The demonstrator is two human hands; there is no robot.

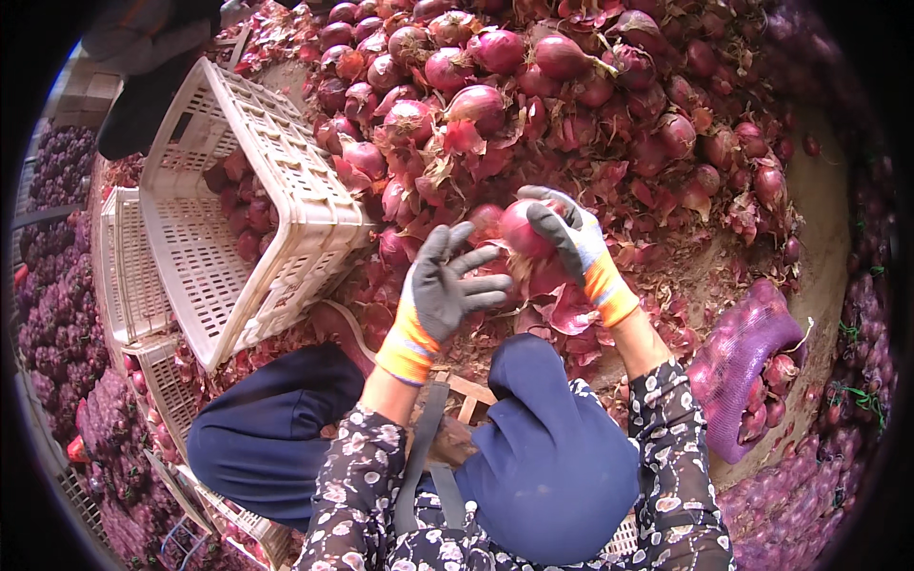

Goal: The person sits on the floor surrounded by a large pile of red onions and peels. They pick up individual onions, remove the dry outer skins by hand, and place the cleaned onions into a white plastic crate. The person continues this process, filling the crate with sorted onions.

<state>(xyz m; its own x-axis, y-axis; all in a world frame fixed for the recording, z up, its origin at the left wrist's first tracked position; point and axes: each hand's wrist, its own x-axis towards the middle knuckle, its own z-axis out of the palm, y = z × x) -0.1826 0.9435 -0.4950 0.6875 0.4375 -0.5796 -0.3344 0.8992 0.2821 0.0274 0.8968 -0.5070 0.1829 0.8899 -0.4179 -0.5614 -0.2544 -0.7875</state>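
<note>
My right hand [564, 232], in a grey-coated work glove with an orange cuff, holds a red onion [525, 230] between thumb and fingers. My left hand [453, 282], gloved alike, is just left of that onion with its fingers spread and nothing in it. Loose skins and more onions lie below both hands. Beyond them rises a large heap of red onions [477, 107] with dry skins. To the left, a white plastic crate [214, 264] rests tilted, its opening towards the lower left, with several onions [250, 207] inside.
An open purple mesh bag [742, 428] with onions stands at the right. More white crates [136, 271] are at the left. Filled mesh bags [57, 300] line both sides. A person's dark-clothed leg [136, 107] shows at the upper left. My knees are close below my hands.
</note>
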